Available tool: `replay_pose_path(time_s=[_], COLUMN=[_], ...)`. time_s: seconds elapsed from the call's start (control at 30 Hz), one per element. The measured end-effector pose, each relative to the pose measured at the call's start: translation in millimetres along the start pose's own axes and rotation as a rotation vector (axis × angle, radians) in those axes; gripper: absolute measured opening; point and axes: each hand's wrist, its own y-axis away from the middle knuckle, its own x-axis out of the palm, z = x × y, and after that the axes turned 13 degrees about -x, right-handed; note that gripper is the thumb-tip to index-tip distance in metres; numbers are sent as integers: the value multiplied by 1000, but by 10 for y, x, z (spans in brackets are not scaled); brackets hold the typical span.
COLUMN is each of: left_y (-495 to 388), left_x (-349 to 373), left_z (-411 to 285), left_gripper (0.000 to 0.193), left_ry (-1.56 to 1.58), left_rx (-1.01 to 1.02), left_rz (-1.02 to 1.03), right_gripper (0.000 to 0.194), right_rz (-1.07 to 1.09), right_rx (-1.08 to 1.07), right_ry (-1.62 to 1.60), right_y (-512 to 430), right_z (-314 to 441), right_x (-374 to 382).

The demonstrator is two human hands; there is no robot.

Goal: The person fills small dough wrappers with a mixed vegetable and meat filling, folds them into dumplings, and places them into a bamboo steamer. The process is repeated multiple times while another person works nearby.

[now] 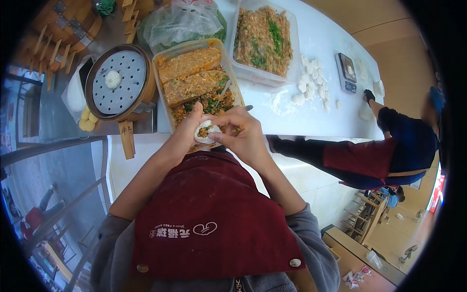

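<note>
A small round dough wrapper with orange-and-green minced filling (203,132) in its middle rests in my left hand (184,133). My right hand (242,131) pinches the rim of this dough wrapper (212,128) between thumb and fingers. Both hands are over the near end of a plastic tub (239,95) that holds orange minced filling (193,78) and a looser green-flecked mix. A spoon handle (249,108) shows just beyond my right hand. To the left, one pleated bun (113,79) sits on the perforated liner of a round steamer (140,98).
A second tub (264,78) of minced filling stands further back. Right of it lie several dough pieces (310,82) on the floured table (281,120), near a digital scale (346,73). A co-worker (405,146) stands at the right end. Bamboo steamers (69,25) are stacked at the back left.
</note>
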Motion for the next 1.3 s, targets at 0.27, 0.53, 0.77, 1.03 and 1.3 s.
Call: replay_pose_path(time_s=[0.27, 0.53, 0.77, 1.03, 1.3], left_y=[-5, 54, -12, -2, 19], left_x=[-72, -2, -32, -23, -13], left_z=[-69, 47, 24, -53, -16], left_gripper=[65, 31, 47, 64, 62], left_ry=[-181, 57, -105, -451, -344], left_rx=[-25, 48, 71, 204, 219], left_rz=[-31, 34, 6, -87, -51], right_gripper=[10, 13, 20, 20, 18], right_rz=[39, -22, 0, 72, 69], right_rx=[9, -262, -53, 10, 26], right_ry=[-36, 225, 55, -29, -87], right_y=[-20, 20, -8, -22, -15], right_z=[24, 52, 128, 137, 178], right_x=[-25, 1, -45, -51, -59])
